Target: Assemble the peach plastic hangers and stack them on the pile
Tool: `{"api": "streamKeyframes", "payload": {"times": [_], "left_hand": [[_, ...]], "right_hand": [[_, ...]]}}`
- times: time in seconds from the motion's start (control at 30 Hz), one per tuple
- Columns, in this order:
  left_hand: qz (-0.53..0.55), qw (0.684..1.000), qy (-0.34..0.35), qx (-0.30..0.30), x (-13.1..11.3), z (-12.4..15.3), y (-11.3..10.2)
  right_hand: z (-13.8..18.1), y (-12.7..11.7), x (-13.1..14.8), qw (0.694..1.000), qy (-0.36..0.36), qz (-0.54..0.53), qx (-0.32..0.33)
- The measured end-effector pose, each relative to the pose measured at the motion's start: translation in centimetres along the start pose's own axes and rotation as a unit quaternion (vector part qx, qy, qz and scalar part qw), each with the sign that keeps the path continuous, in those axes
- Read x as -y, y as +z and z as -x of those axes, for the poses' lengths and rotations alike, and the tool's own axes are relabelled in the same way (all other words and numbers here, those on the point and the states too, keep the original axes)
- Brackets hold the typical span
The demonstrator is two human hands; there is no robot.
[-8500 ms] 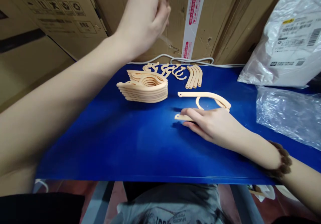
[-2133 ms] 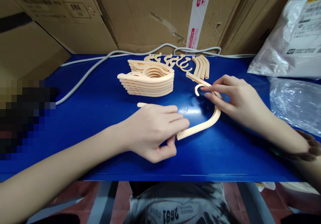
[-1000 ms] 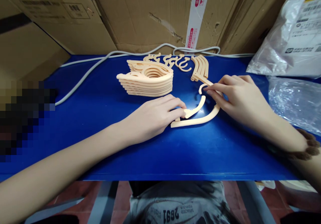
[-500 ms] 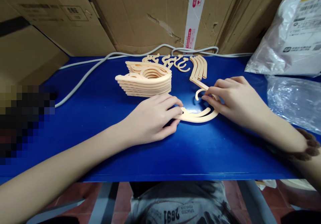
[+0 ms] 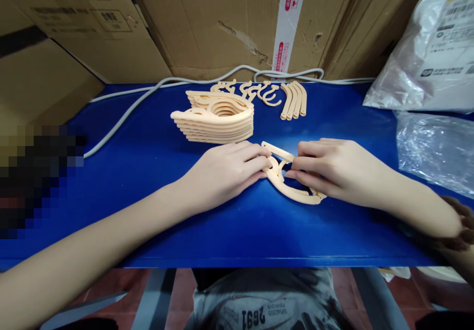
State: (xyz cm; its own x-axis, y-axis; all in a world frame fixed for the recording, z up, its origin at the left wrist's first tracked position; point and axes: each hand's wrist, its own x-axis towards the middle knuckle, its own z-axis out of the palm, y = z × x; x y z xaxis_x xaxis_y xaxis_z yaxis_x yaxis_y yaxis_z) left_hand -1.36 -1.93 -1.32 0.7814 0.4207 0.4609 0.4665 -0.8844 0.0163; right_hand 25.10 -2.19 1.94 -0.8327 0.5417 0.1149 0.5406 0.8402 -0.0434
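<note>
A cream plastic folding hanger [image 5: 296, 195] lies partly folded over the blue table, with a hand at each end. My left hand [image 5: 233, 174] is closed on its left tip, the fingertips curled round it. My right hand [image 5: 329, 167] grips the hanger's other arm and the part near its hook; the fingers cover much of these. One straight arm of the hanger sticks out between the two hands. Just beyond my left hand stands a stack of folded cream hangers [image 5: 215, 128].
Loose cream hooks [image 5: 268, 93] and several curved cream strips [image 5: 294, 100] lie along the back. A white cable [image 5: 122, 128] runs behind them, before cardboard boxes [image 5: 222, 24]. Plastic packaging [image 5: 433, 142] lies at the right. The blue table's [image 5: 237, 241] front edge is near me.
My right hand has come nearer and to the left, folding the hanger's arm toward my left hand. The hanger's curved part has swung toward me. My left hand has barely moved.
</note>
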Motion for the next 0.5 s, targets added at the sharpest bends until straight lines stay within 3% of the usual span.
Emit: {"api": "streamKeyframes", "payload": {"times": [0.37, 0.5], "left_hand": [[-0.04, 0.999, -0.023, -0.003, -0.16, -0.11, -0.13], [-0.031, 0.998, -0.04, 0.021, -0.26, -0.06, -0.23]], "right_hand": [[-0.16, 0.3, 0.35, 1.0, 0.021, 0.003, 0.004], [-0.2, 0.29, 0.47, 0.999, 0.037, 0.028, -0.005]]}}
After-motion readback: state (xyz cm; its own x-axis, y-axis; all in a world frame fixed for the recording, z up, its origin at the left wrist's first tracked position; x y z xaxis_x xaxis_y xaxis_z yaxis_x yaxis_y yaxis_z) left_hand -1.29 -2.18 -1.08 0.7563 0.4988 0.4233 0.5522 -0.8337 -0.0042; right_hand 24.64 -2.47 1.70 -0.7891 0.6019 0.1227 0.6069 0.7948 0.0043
